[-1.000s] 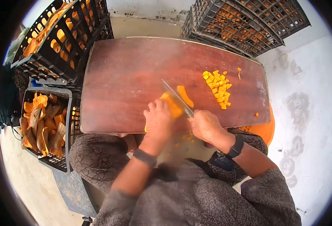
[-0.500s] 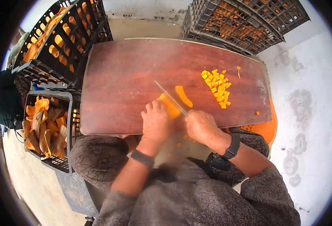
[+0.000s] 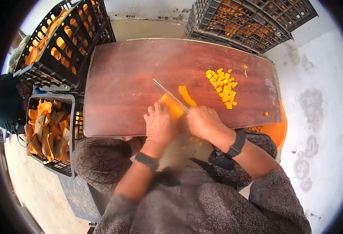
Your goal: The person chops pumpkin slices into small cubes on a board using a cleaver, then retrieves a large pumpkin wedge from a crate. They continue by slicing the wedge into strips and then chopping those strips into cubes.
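orange squash piece [image 3: 172,110]: lying near the front edge of the wooden board [image 3: 128,78], left hand [image 3: 159,125] curling over it and holding it down. knife [image 3: 169,95]: right hand [image 3: 203,123] gripping the handle, blade slanting across the piece, cut strip [image 3: 186,95] lying just beyond. slicing appearing to be under way; the next stroke is calling for fingertips tucked clear of the blade. diced cubes [image 3: 222,86] heaping to the right; crate of peels [image 3: 46,130] sitting at left.

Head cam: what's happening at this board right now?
A person works at a wooden board. The left hand pins an orange chunk; the right hand grips a knife, blade set across that chunk. A cut strip lies beside the blade, a pile of cubes farther right. Behind stand crates of orange pieces.
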The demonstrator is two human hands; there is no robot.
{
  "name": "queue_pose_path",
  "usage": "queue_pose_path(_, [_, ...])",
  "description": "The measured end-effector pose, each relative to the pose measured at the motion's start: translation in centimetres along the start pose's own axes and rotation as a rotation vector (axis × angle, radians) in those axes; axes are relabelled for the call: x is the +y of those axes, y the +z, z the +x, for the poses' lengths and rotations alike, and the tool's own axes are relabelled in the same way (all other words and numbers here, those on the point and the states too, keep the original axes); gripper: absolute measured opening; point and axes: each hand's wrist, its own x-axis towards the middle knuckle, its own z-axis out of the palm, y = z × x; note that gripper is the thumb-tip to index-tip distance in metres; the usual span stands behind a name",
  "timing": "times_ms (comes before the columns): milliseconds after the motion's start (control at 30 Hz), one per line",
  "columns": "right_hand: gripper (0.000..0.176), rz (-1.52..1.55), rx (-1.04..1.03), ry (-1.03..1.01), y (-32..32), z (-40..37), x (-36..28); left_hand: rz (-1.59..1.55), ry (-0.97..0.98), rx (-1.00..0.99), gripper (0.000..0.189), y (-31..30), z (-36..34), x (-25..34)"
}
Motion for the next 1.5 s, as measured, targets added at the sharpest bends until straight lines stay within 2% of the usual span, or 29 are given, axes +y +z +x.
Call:
queue_pose_path(100, [0.017, -0.051, -0.112, 0.021, -0.4, -0.3, 0.3, -0.006, 0.026, 0.015, 0.083, 0.2, 0.1, -0.3])
queue_pose_path(200, [0.016, -0.085, -0.106, 0.008, 1.4, -0.2, 1.2, -0.051, 0.055, -0.004, 0.081, -0.3, 0.3, -0.4])
queue_pose_path(300, [0.015, -0.024, 0.011, 0.023, 2.8, 0.1, 1.9, -0.059, 0.057, 0.002, 0.081, -0.4, 0.4, -0.3])
queue_pose_path(400, [0.005, -0.065, 0.051, -0.068, 2.0, 0.4, 1.6, -0.097, 0.044, 0.033, 0.081, -0.1, 0.4, -0.3])
queue_pose_path(500, [0.004, -0.122, -0.027, -0.043, 0.5, 0.7, -0.3, -0.056, 0.044, 0.065, 0.081, 0.4, 0.2, -0.6])
queue_pose_path(600, [0.011, -0.141, -0.027, -0.063, -0.5, 0.9, -0.8, -0.052, 0.021, 0.060, 0.082, 0.5, 0.2, -0.5])
queue_pose_path(667, [0.026, -0.013, -0.135, 0.026, -1.2, 0.8, -1.5, -0.051, 0.008, 0.054, 0.083, 0.7, 0.3, -0.3])
queue_pose_path(733, [0.026, -0.022, -0.112, 0.025, -1.1, 0.7, -1.5, -0.050, -0.012, 0.046, 0.083, 0.7, 0.6, -0.5])
queue_pose_path(800, [0.027, -0.026, -0.107, 0.032, -0.6, 0.5, -0.5, -0.030, 0.036, 0.022, 0.073, 0.5, 0.4, -0.6])
queue_pose_path(867, [0.025, -0.002, -0.035, -0.042, 0.4, 0.5, 1.2, -0.050, 0.033, 0.019, 0.071, 0.5, 0.4, -0.7])
queue_pose_path(1033, [0.022, -0.055, -0.038, -0.112, 1.0, 1.1, 1.0, -0.096, 0.012, 0.020, 0.069, 0.3, 0.7, -0.8])
queue_pose_path(1100, [0.019, -0.063, -0.051, -0.111, 1.6, 1.9, 0.8, -0.065, 0.034, -0.010, 0.078, 0.0, 0.7, -0.7])
queue_pose_path(1200, [0.015, -0.060, 0.053, -0.135, 3.0, 3.6, 0.2, -0.041, 0.039, 0.018, 0.080, -0.2, 0.6, -0.4])
queue_pose_path(1333, [0.013, -0.095, 0.070, -0.127, 3.2, 4.8, -0.7, -0.122, -0.002, 0.034, 0.073, -0.5, 0.2, -0.5])
queue_pose_path(1400, [0.012, -0.107, 0.069, -0.112, 2.9, 4.5, -0.3, -0.032, 0.015, 0.045, 0.086, -0.3, 0.0, -0.5])
queue_pose_path(1467, [0.024, 0.038, 0.086, -0.111, 2.4, 4.1, 0.5, -0.058, 0.010, 0.079, 0.085, 0.4, 0.1, -0.7])
queue_pose_path(1500, [0.024, 0.035, 0.090, -0.110, 2.1, 3.5, 0.7, -0.084, 0.004, 0.110, 0.085, 0.7, 0.1, -0.8])
